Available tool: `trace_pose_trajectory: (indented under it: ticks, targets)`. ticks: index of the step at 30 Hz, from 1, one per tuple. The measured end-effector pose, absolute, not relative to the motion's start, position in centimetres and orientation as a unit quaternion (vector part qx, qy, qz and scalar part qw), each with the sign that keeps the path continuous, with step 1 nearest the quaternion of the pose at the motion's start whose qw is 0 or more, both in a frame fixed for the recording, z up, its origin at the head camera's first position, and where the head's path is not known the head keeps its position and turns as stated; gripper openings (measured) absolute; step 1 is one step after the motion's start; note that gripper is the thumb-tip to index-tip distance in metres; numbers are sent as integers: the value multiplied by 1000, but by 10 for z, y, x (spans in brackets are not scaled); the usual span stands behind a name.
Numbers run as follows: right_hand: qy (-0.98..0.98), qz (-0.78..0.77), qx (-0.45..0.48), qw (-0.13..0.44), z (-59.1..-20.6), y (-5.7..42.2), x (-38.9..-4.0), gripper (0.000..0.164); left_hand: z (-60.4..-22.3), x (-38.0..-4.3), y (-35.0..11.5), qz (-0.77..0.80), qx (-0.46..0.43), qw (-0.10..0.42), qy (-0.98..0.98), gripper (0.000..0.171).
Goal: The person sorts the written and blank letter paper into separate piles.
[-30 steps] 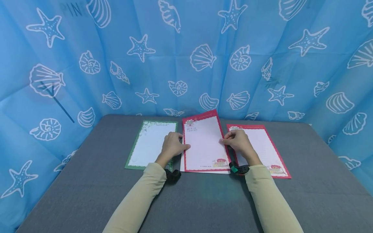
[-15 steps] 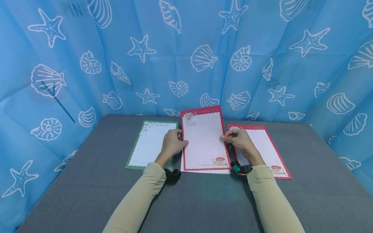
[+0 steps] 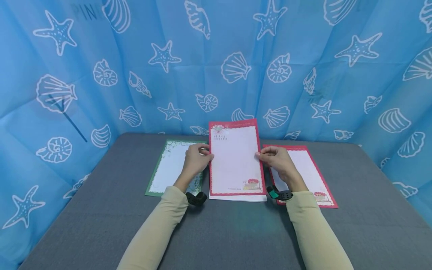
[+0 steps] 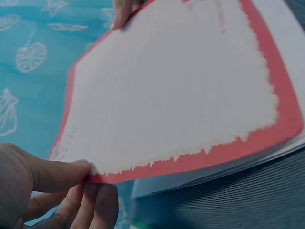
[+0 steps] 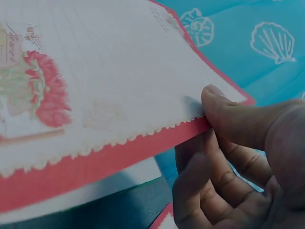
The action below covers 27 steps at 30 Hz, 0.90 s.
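A red-bordered sheet of writing paper (image 3: pixel 235 161), with a flower motif at its top left and a red drawing at its lower right, is lifted over a paper stack (image 3: pixel 237 197). My left hand (image 3: pixel 197 159) pinches its left edge, thumb on the printed face, as the left wrist view shows the sheet (image 4: pixel 176 90) bowing slightly. On the opposite side my right hand (image 3: pixel 278 161) pinches the right edge between thumb and fingers. In the right wrist view, the thumb (image 5: pixel 238 117) lies over the red border and the fingers curl beneath.
A green-bordered sheet (image 3: pixel 172 168) lies on the grey table (image 3: pixel 236 236) at the left, partly under my left hand. Another red-bordered sheet (image 3: pixel 308 168) lies at the right, partly behind my right hand. A blue curtain with shells (image 3: pixel 216 75) hangs behind the table.
The red-bordered sheet has risen off the stack and straightened from its tilt. My left hand has shifted up and slightly left, now pinching the edge; my right hand keeps its pinch.
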State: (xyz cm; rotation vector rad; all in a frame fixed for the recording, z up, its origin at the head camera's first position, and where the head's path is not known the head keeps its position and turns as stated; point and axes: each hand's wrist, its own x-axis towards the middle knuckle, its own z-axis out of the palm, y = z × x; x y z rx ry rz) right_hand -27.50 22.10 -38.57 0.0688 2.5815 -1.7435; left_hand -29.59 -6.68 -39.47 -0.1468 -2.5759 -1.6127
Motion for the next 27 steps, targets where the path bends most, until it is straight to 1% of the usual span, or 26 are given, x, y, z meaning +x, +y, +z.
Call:
trace_pose_trajectory:
  ticks: [3,9,18,27]
  targets:
    - [821,-570,16,9,-382,218,-275,40,-389,-295,-73,-560,-49,41,-826,29]
    - [807,-590,-11,6,-377,210,-274,39,-380,-296,-85,-584,-56,38,-809,25]
    - [783,-621,-30,-15,-374,187,-272,32,-365,-297,-108,-609,-49,-12,-791,32]
    - [761,-648,-33,-13,-373,146,-272,29,-355,-297,-138,-564,-13,-21,-826,33]
